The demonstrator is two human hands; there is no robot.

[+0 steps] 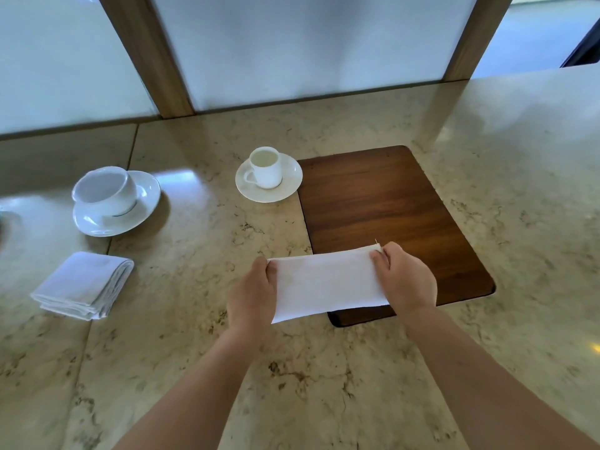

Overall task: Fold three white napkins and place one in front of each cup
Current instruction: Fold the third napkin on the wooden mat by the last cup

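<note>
From the head camera I look down on a glossy beige marble desk (194,319) with brown veining. My left hand (251,295) pinches the left end of a white cloth napkin folded into a long rectangle (328,282), thumb on top at its upper left corner and fingers curled beneath. My right hand (404,279) pinches the right end the same way, thumb over the upper right corner. So each grip is pressed together on the cloth, and the napkin is stretched flat between them, tilted slightly with its right end farther from me. Its right part lies over the near left corner of a dark brown wooden board with rounded corners (389,206); whether the cloth touches the surface or is held just above it, I cannot tell.

Beyond the napkin stands a small white cup (265,168) upright on a round white saucer (285,186), the saucer's right edge overlapping the board's left side. Farther left, a wider white cup (105,191) sits on a larger white saucer (130,219). Nearer to me than that cup lies a folded white napkin in a thick square (82,284), flat on the desk, well apart from my hands. Behind the desk run frosted panels (308,47) between slanted wooden posts (146,53).
</note>
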